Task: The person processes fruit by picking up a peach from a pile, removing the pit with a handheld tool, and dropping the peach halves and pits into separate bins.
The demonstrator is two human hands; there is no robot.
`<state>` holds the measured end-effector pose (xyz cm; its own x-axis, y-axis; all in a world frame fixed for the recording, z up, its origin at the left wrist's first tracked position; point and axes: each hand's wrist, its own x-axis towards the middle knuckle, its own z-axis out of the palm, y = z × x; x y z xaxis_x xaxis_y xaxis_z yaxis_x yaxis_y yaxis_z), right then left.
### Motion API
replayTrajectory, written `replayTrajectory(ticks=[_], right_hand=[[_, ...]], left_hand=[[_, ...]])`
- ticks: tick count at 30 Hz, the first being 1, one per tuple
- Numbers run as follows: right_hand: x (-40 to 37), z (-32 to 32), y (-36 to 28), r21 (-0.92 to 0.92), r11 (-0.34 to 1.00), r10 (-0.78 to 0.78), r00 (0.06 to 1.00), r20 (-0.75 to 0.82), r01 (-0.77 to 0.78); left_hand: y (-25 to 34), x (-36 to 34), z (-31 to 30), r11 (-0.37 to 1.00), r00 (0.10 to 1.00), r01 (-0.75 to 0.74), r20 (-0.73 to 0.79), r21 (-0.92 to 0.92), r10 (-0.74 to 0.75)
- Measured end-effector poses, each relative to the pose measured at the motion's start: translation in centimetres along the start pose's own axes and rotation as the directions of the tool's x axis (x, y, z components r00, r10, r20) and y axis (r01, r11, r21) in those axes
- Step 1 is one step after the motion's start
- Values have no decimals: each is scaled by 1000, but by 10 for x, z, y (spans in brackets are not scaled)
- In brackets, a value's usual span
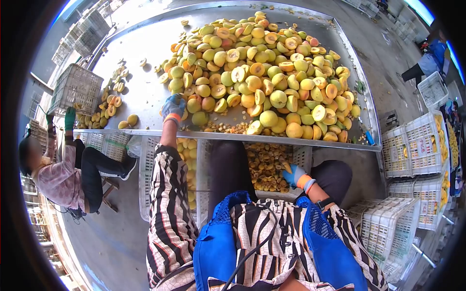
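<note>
My left hand (174,107), in a blue glove, is at the near left edge of a large heap of yellow-green peaches (257,68), many cut in half. Its fingers look curled; what they hold, if anything, is hidden. Low beside my right knee, my right hand (296,176), also gloved, is closed on a small yellowish peach piece (287,168). It hovers over a crate of brownish peach scraps (266,167). Left of my leg, another crate holds yellow peach halves (187,150). Loose pits (228,128) lie along the tray's near edge.
The metal tray (145,132) has a raised rim. A blue-handled tool (370,138) lies at its right corner. Stacked white crates (412,145) stand on the right. At left sits a co-worker (63,179) in green gloves, near a tilted crate (77,89).
</note>
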<state>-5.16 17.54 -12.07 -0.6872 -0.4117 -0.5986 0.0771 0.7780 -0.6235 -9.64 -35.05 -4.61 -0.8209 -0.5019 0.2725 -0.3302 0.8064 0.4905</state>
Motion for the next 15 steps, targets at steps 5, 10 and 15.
replayTrajectory(ticks=[5,10,15], right_hand=[[-18,-5,-24,244,957,160,987,-4,-155],[-38,-7,-56,238,969,-10,971,-240,69],[-77,-17,-118,155,917,-277,868,-413,366]], left_hand=[[6,-9,-7,628,897,247,-71,-738,-437],[55,-68,15,231,990,69,39,-971,-133],[192,-138,-13,-564,761,570,642,-597,91]])
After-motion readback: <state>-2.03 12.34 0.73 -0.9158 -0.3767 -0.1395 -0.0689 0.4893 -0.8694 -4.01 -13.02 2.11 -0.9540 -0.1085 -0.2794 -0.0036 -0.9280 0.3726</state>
